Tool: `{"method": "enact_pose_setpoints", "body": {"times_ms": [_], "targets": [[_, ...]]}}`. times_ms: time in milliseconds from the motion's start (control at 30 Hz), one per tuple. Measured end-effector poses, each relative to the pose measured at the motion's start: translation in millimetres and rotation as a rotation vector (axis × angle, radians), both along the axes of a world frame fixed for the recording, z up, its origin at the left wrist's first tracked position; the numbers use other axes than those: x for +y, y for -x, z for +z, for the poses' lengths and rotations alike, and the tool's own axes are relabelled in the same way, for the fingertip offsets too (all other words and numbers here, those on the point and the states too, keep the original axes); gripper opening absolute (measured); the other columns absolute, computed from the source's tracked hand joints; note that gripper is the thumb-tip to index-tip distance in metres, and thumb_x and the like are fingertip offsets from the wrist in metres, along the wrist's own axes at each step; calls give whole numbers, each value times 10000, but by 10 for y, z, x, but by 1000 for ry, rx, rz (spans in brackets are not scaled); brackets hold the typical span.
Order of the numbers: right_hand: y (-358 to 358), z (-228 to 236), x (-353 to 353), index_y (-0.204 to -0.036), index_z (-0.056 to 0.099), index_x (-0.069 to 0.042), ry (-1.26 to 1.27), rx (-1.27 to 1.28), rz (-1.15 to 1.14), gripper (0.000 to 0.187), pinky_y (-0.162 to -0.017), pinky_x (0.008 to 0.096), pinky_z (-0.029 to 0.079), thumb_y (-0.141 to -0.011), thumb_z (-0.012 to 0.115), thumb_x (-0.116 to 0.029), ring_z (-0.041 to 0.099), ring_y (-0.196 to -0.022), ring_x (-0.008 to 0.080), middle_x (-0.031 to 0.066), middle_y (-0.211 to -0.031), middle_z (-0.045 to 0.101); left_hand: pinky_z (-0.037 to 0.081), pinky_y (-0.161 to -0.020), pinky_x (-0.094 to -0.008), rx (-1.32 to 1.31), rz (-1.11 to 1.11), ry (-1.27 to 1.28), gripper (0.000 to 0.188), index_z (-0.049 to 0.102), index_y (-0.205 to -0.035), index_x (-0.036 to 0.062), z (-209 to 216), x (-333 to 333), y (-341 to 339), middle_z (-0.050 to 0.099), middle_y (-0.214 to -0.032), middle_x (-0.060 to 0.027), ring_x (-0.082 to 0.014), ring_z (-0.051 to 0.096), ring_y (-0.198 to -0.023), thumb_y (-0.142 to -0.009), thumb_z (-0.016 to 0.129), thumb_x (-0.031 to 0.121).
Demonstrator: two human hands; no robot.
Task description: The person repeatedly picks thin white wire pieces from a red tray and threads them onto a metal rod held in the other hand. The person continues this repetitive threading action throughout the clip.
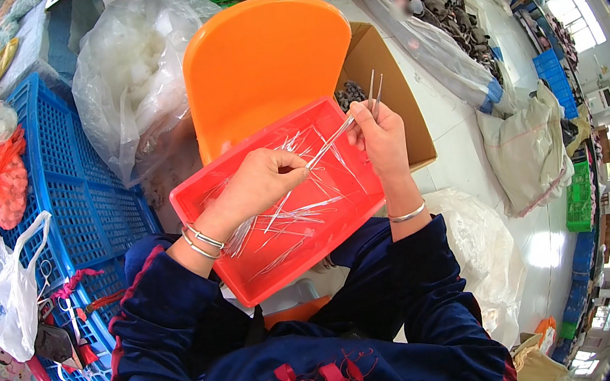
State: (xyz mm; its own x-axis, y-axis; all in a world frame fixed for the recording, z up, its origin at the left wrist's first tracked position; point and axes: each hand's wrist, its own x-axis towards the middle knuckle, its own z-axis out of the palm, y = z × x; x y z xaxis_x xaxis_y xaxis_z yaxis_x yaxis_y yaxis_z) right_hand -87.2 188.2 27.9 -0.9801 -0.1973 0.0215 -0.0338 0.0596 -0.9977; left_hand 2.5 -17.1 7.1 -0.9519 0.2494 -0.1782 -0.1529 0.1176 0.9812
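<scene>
A shallow red tray [239, 280] rests tilted in front of me, with many thin whitish strips [297, 216] scattered inside. Over it, my left hand [267, 176] pinches one end of a few long thin strips [325, 148] between thumb and fingers. Their other end runs to my right hand [382, 137], whose thumb and fingers are closed. Metal tweezers [378, 87] stick up out of that hand, tips pointing away from me and slightly apart. How the strips sit within the right fingers is partly hidden.
An orange chair [261, 62] stands beyond the tray, beside an open cardboard box [394, 96]. Blue crates [83, 201] with hanging bags flank the left. A clear bag of white stuffing [140, 57] sits behind them. Large sacks [526, 147] lie on the floor at right.
</scene>
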Motion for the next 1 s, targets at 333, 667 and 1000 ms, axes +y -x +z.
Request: {"method": "enact_pose_setpoints", "body": {"times_ms": [333, 667, 1000], "targets": [[-12, -4, -22, -839, 614, -23, 13, -59, 27, 187, -453, 183, 366, -961, 606, -164, 493, -495, 40, 0, -634, 583, 488, -643, -210, -183, -71, -268, 111, 617, -973, -2, -22, 0, 10, 630, -768, -11, -76, 594, -678, -906, 583, 81], [-40, -18, -48, -845, 613, -28, 91, -44, 13, 182, -430, 177, 359, -958, 615, -170, 465, -472, 36, -4, -621, 566, 508, -599, -221, -361, 86, -550, 180, 646, -897, 19, -21, 139, -1, 633, -773, -43, -102, 589, -646, -970, 568, 164], [-88, -5, -83, -847, 606, -18, 115, -23, 9, 173, -448, 183, 370, -960, 607, -149, 478, -494, 42, 0, -634, 566, 486, -549, -224, -337, 53, -540, 164, 652, -903, 18, -85, 176, 5, 626, -761, -35, -101, 576, -626, -955, 591, 160]]}}
